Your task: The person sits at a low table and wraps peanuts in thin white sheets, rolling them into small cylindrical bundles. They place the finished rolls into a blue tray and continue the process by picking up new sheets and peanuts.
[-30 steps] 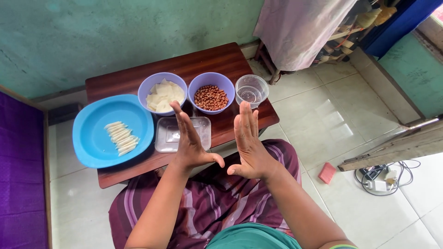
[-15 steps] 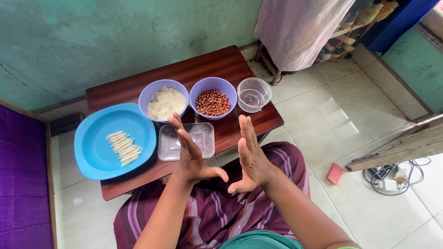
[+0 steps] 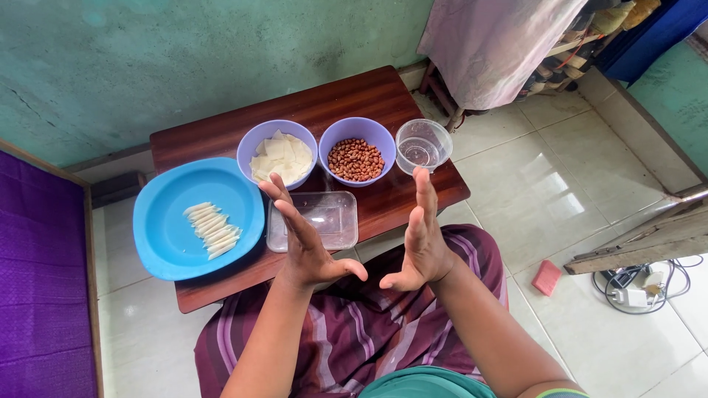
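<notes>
My left hand (image 3: 306, 239) and my right hand (image 3: 422, 239) are held up over my lap, palms facing each other, fingers straight and apart, holding nothing. Just beyond them a low brown wooden table (image 3: 346, 103) carries a clear rectangular plastic tray (image 3: 313, 221), nearest my left hand. A blue plate (image 3: 166, 236) with several rolled white wrappers (image 3: 213, 229) sits at the left. Behind are a lilac bowl of flat white wrapper pieces (image 3: 279, 155), a lilac bowl of peanuts (image 3: 357, 157) and a clear cup (image 3: 423, 144) holding a little water.
A teal wall (image 3: 184, 51) runs behind the table. Purple fabric (image 3: 40, 280) lies at the left. A pale cloth (image 3: 498, 44) hangs at the back right. On the white tiled floor at the right lie a pink sponge (image 3: 547, 277), cables with a plug (image 3: 638, 284) and a wooden plank (image 3: 649, 239).
Both hands have stayed raised and empty, drawing slightly back toward my body and a little further apart. The things on the table have not moved.
</notes>
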